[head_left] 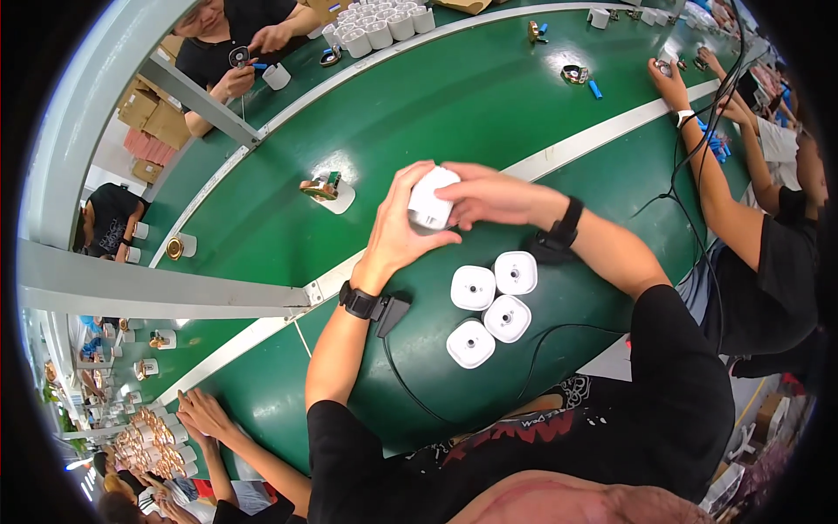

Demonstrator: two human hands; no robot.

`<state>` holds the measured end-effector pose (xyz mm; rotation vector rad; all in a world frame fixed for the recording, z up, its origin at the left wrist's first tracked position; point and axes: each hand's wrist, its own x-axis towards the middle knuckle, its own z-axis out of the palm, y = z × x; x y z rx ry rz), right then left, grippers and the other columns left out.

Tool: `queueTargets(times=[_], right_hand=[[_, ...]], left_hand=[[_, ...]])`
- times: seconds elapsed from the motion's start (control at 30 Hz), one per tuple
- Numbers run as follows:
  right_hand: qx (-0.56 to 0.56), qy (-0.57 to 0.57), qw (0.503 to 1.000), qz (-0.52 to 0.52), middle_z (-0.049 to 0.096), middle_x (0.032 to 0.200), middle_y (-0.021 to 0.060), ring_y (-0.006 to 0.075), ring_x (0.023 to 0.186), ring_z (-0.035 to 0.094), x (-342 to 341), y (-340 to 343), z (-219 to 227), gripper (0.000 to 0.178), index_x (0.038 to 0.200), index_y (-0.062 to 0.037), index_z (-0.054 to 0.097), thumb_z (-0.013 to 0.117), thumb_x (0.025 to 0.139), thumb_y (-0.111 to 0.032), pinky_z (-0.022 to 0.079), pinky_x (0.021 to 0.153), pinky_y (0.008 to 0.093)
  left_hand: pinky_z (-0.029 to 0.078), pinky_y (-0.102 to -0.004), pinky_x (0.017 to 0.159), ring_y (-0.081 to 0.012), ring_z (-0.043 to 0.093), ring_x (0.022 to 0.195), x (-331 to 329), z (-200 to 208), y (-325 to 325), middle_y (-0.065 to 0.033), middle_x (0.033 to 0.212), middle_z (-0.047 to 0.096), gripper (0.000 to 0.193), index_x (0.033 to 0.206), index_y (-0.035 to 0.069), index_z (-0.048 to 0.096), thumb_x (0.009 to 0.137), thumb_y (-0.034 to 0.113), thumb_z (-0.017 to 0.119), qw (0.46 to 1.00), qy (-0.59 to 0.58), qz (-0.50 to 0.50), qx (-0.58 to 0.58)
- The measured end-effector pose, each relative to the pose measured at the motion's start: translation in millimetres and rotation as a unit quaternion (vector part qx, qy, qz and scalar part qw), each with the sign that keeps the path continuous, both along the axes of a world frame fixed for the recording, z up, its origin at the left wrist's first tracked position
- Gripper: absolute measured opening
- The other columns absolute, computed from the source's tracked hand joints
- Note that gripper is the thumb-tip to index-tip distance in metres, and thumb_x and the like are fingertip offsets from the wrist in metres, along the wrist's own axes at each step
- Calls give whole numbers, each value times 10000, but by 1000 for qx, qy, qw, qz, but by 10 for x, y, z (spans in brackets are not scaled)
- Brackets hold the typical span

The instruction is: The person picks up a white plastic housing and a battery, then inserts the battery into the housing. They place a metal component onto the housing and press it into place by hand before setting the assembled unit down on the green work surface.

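A black short-sleeved T-shirt [611,437] carries a red and white print [515,432]. The black left wrist strap [357,300] bears a dark box [393,314] with a thin cable [403,382]; the right wrist strap [571,220] matches in black.

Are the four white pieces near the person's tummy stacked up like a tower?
No, the four white pieces lie side by side on the green table.
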<state>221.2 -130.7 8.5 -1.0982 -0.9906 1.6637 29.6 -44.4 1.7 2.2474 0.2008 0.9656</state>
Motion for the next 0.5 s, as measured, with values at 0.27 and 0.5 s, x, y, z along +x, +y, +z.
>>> queueTargets(times=[0.27,0.5], right_hand=[[158,-453,783,-397,624,1104,149,244,871,668,1113,257,-392,465,1267,-33,495,695,878,-193,556,739,337],[117,-716,458,-514,613,1176,184,345,1117,566,2455,-198,-695,396,1174,-70,586,708,821,-202,457,961,424]], left_hand=[[514,-377,952,-329,629,1138,-58,-404,157,-194,1291,591,667,1247,64,455,681,86,808,971,60,121,-197],[507,-366,958,-300,633,1138,-14,-464,248,-165,1291,608,691,1267,62,451,679,75,813,985,28,130,-108]])
